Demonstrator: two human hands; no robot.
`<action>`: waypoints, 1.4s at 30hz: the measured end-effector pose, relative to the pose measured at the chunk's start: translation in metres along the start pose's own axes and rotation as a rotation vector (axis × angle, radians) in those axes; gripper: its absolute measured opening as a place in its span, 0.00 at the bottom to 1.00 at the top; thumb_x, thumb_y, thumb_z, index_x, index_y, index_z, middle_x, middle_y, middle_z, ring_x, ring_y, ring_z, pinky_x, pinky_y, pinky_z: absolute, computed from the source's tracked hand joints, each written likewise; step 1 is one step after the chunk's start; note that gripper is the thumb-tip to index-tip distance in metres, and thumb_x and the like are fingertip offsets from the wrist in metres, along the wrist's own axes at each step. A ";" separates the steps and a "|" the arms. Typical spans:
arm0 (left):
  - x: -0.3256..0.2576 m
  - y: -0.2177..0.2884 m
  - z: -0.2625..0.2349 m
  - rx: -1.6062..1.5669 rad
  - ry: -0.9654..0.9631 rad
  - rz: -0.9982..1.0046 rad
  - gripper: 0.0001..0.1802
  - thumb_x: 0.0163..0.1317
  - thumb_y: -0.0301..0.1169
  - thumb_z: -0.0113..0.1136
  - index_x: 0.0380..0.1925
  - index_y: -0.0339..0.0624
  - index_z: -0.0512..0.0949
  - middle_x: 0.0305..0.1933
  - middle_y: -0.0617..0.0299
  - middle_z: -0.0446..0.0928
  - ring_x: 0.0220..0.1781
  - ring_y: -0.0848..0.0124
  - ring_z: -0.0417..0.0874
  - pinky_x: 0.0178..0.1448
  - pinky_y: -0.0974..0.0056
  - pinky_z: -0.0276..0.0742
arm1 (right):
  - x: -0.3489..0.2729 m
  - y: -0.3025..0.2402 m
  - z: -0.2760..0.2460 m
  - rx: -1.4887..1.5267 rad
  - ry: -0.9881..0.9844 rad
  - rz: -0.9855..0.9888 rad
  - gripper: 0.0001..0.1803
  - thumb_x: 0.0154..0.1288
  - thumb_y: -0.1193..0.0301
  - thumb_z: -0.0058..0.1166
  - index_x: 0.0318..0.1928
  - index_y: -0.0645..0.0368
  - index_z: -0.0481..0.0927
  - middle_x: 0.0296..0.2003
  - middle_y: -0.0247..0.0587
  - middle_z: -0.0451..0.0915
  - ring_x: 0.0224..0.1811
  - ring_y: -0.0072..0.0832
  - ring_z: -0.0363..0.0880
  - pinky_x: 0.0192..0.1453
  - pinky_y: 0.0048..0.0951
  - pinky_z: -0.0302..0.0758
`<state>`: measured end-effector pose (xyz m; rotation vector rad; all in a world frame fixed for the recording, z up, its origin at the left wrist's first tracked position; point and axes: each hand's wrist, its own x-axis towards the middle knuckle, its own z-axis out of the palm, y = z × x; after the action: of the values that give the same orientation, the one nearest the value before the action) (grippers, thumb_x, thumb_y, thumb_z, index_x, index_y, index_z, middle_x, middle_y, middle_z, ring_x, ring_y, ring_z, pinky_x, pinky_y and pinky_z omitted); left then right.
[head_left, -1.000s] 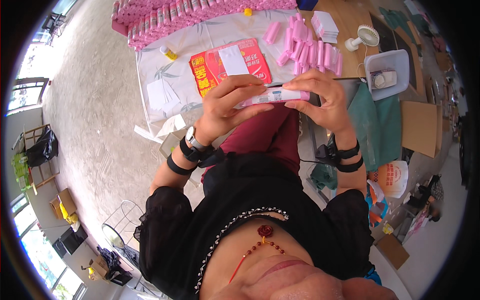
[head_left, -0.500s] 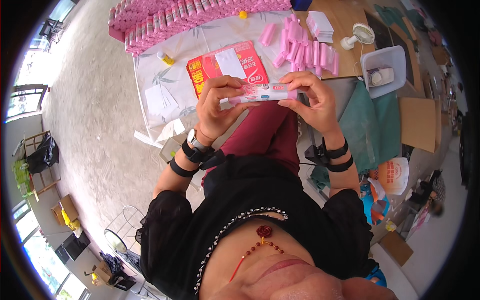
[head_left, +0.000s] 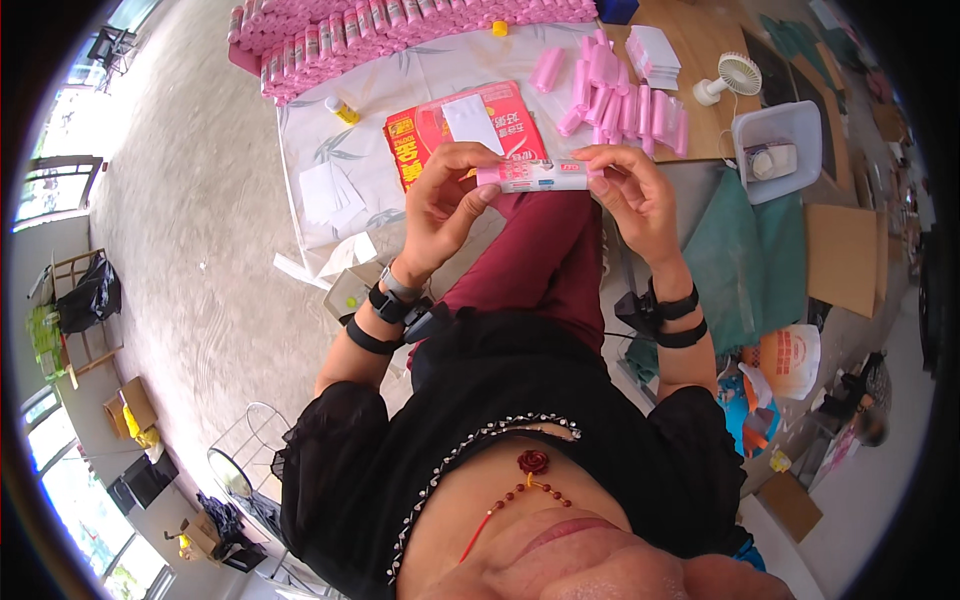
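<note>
One pink-and-white roll (head_left: 545, 176) | between left hand (head_left: 442, 205) and right hand (head_left: 638, 200) | both pinching ends

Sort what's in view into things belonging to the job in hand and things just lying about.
Job in hand:
labelled pink roll, held between left hand and right hand
loose pink rolls, probably
white paper slips, probably
small yellow bottle, perhaps

Apparently just lying about:
white fan
brown cardboard
green sheet
black bag

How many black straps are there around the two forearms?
4: below the left hand, an upper strap and a lower strap; below the right hand, another upper strap and lower strap. None seems hidden.
</note>
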<state>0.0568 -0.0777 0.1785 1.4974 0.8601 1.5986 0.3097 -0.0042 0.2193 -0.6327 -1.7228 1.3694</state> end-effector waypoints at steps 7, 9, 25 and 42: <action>-0.003 0.000 0.005 -0.264 0.096 -0.143 0.30 0.70 0.16 0.57 0.69 0.37 0.61 0.58 0.53 0.73 0.62 0.65 0.78 0.64 0.61 0.77 | -0.002 0.004 0.003 -0.020 0.010 -0.017 0.12 0.74 0.79 0.56 0.56 0.65 0.76 0.55 0.46 0.81 0.61 0.32 0.80 0.63 0.31 0.79; -0.003 -0.002 0.003 -0.271 0.109 -0.147 0.30 0.70 0.16 0.57 0.69 0.37 0.61 0.58 0.53 0.73 0.62 0.65 0.78 0.64 0.61 0.77 | -0.002 0.004 0.004 -0.021 0.009 -0.014 0.13 0.74 0.79 0.55 0.56 0.65 0.76 0.55 0.47 0.81 0.61 0.32 0.80 0.63 0.31 0.78; -0.007 -0.037 -0.006 -0.272 0.263 -0.312 0.23 0.74 0.22 0.55 0.66 0.35 0.65 0.54 0.55 0.76 0.59 0.68 0.79 0.62 0.61 0.79 | 0.015 0.042 0.003 -0.353 0.168 0.029 0.17 0.75 0.73 0.56 0.62 0.60 0.78 0.58 0.45 0.81 0.60 0.35 0.80 0.62 0.35 0.78; 0.011 -0.092 -0.047 -0.372 0.452 -0.536 0.17 0.76 0.26 0.54 0.61 0.32 0.71 0.45 0.63 0.76 0.48 0.73 0.82 0.55 0.59 0.86 | 0.080 0.108 0.027 -0.741 -0.132 -0.225 0.24 0.56 0.79 0.69 0.55 0.62 0.80 0.51 0.44 0.82 0.52 0.41 0.83 0.54 0.38 0.82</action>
<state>0.0178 -0.0228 0.0990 0.5829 1.0309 1.5829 0.2336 0.0751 0.1374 -0.7177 -2.3382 0.5999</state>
